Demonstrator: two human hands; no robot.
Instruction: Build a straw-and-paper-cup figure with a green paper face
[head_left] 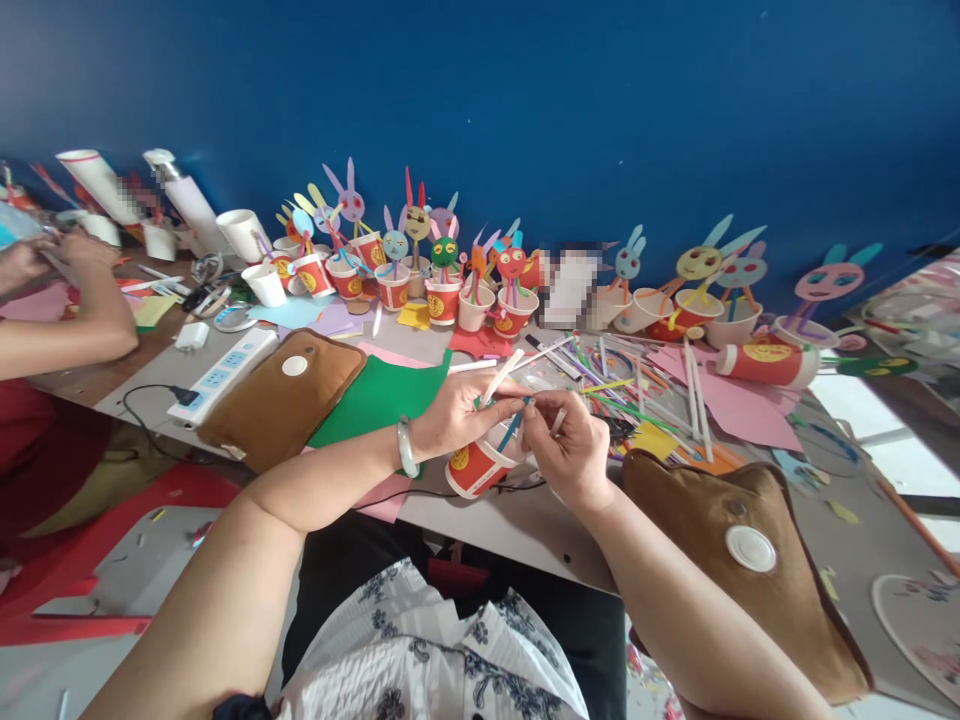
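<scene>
A red and white paper cup (480, 470) stands tilted at the table's front edge, under my two hands. From the cup rises a narrow blue strip (511, 433), perhaps a pipe cleaner. My left hand (454, 412) is closed, pinching the strip's top between thumb and forefinger. Against it, the fingertips of my right hand (574, 445) are pinched at the same spot. A white stick (501, 376) juts up by my left hand, and another short white piece (559, 422) shows at my right fingers. What exactly lies between the fingertips is mostly hidden.
Paper cups with rabbit-faced figures (444, 250) line the blue wall. Colourful pipe cleaners (637, 385) lie loose beyond my right hand. Brown cushion-like pouches (289, 395) flank me, alongside green paper (390, 395) and a power strip (225, 375). Another person's arms (75, 300) are at far left.
</scene>
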